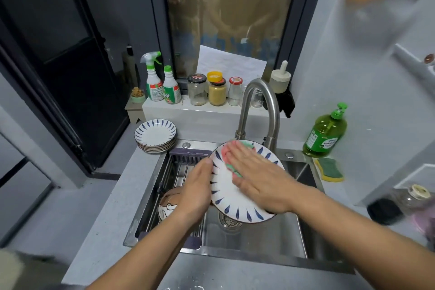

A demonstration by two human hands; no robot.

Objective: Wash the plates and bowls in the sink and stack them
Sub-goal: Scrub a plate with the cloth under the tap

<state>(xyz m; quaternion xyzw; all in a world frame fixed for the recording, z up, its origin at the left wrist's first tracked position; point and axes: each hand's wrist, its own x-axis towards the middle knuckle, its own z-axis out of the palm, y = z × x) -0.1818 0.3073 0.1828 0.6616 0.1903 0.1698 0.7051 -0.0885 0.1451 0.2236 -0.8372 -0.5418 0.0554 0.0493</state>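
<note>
Over the steel sink (259, 242) I hold a white plate with blue leaf marks (229, 200), tilted toward me. My left hand (196, 192) grips its left rim. My right hand (257, 178) lies flat on the plate's face and presses a pink and green cloth (231, 168) against it. A stack of several matching plates (155, 135) stands on the counter left of the faucet. A bowl with a cartoon print (168, 206) lies on the drying rack (179, 167) in the sink's left half, partly hidden by my left hand.
The curved steel faucet (260, 110) rises behind the plate. A green soap bottle (326, 133) and a yellow-green sponge (330, 169) sit on the right counter. Spray bottles (162, 86) and jars (216, 90) line the window ledge. The drain (229, 221) is under the plate.
</note>
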